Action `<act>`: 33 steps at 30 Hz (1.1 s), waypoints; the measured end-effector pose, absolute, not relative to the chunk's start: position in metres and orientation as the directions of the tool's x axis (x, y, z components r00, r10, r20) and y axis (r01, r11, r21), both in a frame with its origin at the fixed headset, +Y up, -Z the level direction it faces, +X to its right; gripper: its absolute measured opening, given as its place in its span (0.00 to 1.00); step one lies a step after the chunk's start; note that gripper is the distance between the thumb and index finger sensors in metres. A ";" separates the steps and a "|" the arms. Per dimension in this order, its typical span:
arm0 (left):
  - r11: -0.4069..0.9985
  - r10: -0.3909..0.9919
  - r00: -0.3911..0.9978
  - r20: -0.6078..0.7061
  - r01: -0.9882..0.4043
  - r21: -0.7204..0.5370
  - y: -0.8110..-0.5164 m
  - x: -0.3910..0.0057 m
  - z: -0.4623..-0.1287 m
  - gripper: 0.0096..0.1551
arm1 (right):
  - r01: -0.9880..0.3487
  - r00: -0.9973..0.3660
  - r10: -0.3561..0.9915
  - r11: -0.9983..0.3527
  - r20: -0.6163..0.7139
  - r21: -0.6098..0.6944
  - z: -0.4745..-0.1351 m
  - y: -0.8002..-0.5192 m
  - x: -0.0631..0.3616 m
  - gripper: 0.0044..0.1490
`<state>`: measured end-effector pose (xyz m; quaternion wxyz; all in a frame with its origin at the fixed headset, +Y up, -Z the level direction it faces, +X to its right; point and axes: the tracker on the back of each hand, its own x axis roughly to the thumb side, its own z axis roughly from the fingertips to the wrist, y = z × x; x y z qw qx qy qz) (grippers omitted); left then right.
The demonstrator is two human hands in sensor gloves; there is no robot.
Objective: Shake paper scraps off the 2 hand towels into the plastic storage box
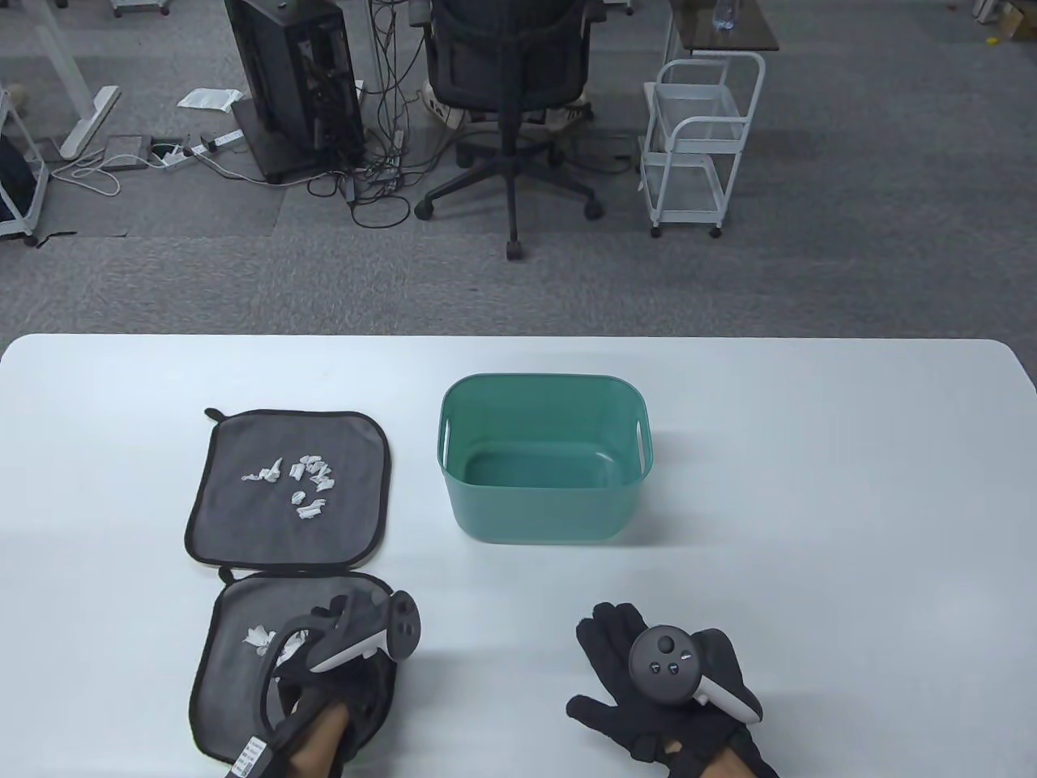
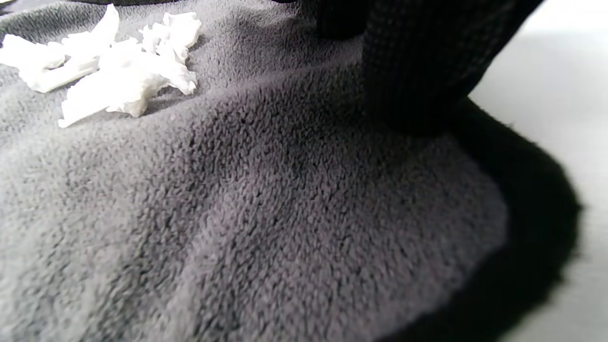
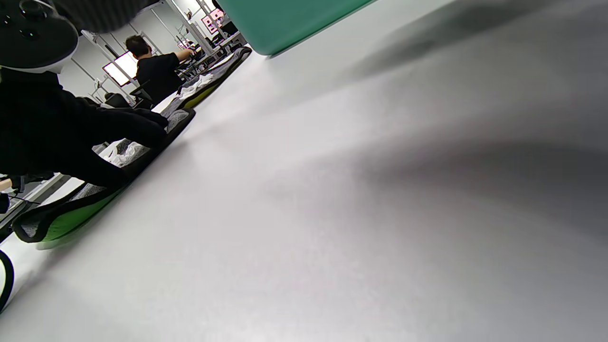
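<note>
Two grey hand towels with black borders lie at the table's left. The far towel (image 1: 243, 527) carries several white paper scraps (image 1: 300, 482). On the near towel (image 1: 231, 705) lie more scraps (image 1: 259, 640), close up in the left wrist view (image 2: 118, 76). My left hand (image 1: 332, 640) is over this towel's right part. Its thumb tip (image 2: 413, 71) presses the cloth (image 2: 266, 204) by the right border; a pinch does not show. The green plastic box (image 1: 543, 519) stands empty at mid-table. My right hand (image 1: 624, 673) lies flat on the table, fingers spread, holding nothing.
The white table (image 1: 810, 486) stretches bare to the right of the box. Beyond its far edge stand an office chair (image 1: 510, 73), a white trolley (image 1: 701, 138) and a computer tower with cables. A person (image 3: 156, 71) sits far off in the right wrist view.
</note>
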<state>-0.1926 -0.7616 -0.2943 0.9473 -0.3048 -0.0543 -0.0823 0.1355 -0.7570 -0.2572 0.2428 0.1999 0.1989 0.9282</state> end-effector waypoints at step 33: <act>0.791 -0.137 0.963 0.232 0.247 -0.560 -0.765 -0.149 -0.297 0.48 | -0.456 -0.800 0.575 -0.768 0.172 0.450 -0.265 -0.754 0.158 0.56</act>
